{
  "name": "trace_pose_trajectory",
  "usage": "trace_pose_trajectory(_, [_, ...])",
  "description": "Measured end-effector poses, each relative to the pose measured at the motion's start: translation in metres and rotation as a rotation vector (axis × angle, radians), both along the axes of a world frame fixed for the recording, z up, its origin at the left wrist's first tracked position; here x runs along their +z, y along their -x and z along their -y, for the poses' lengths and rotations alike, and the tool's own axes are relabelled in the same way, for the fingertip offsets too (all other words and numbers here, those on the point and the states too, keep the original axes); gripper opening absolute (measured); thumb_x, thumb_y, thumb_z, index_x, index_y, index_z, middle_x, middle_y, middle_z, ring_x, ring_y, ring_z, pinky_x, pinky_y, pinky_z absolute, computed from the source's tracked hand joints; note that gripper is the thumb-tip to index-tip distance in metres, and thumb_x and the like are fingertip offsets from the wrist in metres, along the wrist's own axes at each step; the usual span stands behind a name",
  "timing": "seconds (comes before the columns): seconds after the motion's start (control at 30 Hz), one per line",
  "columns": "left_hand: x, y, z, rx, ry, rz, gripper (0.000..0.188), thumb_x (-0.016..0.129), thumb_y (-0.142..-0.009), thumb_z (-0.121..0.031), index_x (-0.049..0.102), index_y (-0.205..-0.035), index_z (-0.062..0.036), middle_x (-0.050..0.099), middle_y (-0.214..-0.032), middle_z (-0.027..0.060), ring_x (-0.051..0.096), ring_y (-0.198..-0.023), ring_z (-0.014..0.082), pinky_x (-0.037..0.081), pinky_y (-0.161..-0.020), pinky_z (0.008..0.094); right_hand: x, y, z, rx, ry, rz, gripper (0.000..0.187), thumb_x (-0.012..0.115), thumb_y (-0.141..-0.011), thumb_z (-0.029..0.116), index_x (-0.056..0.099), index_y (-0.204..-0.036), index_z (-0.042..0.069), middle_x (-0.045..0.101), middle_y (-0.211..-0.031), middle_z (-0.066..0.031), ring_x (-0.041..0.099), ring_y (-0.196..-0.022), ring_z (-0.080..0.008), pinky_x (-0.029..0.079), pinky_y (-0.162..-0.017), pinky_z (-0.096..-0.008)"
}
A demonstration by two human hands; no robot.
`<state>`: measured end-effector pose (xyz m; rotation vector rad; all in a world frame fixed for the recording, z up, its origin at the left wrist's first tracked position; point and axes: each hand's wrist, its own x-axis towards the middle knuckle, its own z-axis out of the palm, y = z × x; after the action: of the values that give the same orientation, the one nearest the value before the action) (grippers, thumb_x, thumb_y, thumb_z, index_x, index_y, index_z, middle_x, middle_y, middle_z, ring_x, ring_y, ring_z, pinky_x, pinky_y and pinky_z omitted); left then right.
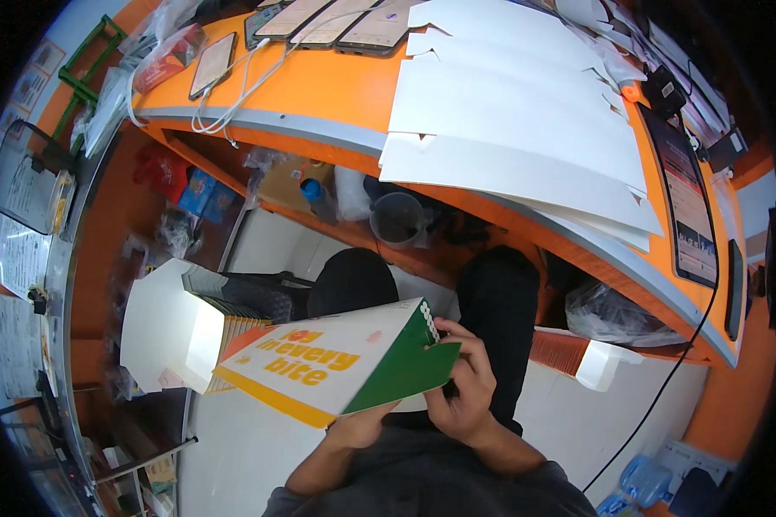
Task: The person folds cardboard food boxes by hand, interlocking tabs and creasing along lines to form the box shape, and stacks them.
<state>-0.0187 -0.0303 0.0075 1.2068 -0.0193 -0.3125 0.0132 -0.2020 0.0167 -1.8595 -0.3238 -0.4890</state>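
Above my lap is a printed cardboard food box (315, 362), white with yellow lettering, orange and yellow edges and a green end. The box is tilted, its green end toward the right. My left hand (364, 426) supports it from below, most of the fingers hidden under the board. With my right hand (467, 383) I grip the green end flap (414, 362), fingers curled around its edge. Beside my left leg stands a nested stack of similar open boxes (168, 332), white inside.
Flat white cardboard sheets (517, 112) lie stacked on the orange desk (345, 90) and overhang its front edge. Several phones (213, 65) with white cables lie at the back left, a tablet (683, 194) at the right. A black cable (664, 379) hangs down. More boxes (578, 358) stand at right.
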Motion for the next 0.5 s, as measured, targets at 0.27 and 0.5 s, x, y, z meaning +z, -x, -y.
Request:
trace_pose_trajectory(0.27, [0.041,-0.008,0.013,0.135,-1.17,0.797,0.057,0.072,-0.086,-0.009,0.053,-0.138,0.0042,0.05,-0.138,0.0239,0.055,-0.121,0.0326,0.043,-0.103,0.0506,-0.041,0.002,0.02,-0.373,-0.371,-0.235,0.006,0.063,-0.095,0.001,0.059,-0.1,0.002,0.057,-0.116,-0.0125,0.057,-0.108,-0.0206,0.044,-0.097,-0.0329])
trace_pose_trajectory(0.5, [0.039,-0.018,0.02,0.564,-0.236,0.03,0.094,0.066,-0.09,-0.001,0.003,-0.159,0.0017,0.027,-0.157,0.0222,0.038,-0.14,0.0312,0.027,-0.118,0.0438,-0.076,0.034,0.029,-0.528,-0.616,-0.237,0.014,0.057,-0.101,0.011,0.049,-0.11,0.004,0.049,-0.122,-0.0098,0.047,-0.117,-0.0204,0.036,-0.105,-0.0357])
